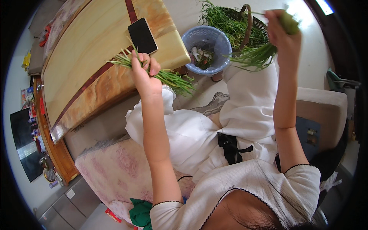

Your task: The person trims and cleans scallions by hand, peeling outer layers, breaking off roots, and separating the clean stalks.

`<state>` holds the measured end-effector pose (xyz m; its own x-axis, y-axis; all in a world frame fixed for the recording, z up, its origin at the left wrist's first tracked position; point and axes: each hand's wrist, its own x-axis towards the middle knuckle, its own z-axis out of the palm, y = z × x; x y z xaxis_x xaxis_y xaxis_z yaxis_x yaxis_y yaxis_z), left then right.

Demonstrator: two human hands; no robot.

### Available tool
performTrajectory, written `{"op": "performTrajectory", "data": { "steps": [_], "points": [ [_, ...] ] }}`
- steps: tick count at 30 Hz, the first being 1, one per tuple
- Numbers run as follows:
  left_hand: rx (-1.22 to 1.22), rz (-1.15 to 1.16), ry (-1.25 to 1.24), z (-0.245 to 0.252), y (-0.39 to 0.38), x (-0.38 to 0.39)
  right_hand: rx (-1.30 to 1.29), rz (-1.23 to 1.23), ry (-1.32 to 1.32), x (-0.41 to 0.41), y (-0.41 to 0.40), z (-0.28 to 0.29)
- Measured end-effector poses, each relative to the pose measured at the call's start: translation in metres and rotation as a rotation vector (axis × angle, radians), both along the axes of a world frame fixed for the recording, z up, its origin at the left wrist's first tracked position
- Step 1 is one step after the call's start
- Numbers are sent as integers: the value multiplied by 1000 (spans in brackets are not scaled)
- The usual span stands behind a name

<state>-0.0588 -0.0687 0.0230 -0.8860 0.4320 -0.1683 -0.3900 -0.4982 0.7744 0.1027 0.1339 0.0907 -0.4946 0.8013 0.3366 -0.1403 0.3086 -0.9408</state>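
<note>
A bunch of long thin green stalks (176, 81), apparently chives, is gripped in my left hand (147, 75). Its pale cut ends point left over the table edge, and the green ends hang to the right. My right hand (286, 43), raised at the upper right and blurred, holds another bunch of greens (256, 59) whose loose leaves trail left. Behind that bunch stands a wicker basket (247, 24) heaped with the same kind of greens (222, 23). Between my hands sits a blue lattice bin (185, 40) with a plastic liner and plant scraps inside.
A smartphone (143, 36) with a dark screen lies on the polished stone table (97, 40), near its corner. Beneath me is a sofa with a floral cover (123, 161). A beige armrest (323, 106) stands at the right, and a television (27, 146) at the far left.
</note>
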Motion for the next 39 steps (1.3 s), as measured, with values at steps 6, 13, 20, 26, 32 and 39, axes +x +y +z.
{"op": "performTrajectory", "data": {
  "steps": [6, 13, 20, 26, 32, 39],
  "points": [
    [-71, 41, 78, 7, 0, 4, 210, 183, -478, -57, 28, -75],
    [-142, -89, 137, -1, 3, 13, 535, 112, -613, -76, 15, -95],
    [-278, -258, 210, 0, 30, 38, -77, 691, -227, -65, -56, -66],
    [-223, -259, 165, -2, 34, 38, -61, 560, -118, -61, -61, -65],
    [-232, -306, 159, -4, 39, 46, -107, 519, -8, -58, -69, -67],
    [-160, -261, 41, -13, 38, 31, -242, 456, 127, -41, -55, -35]
  ]
}}
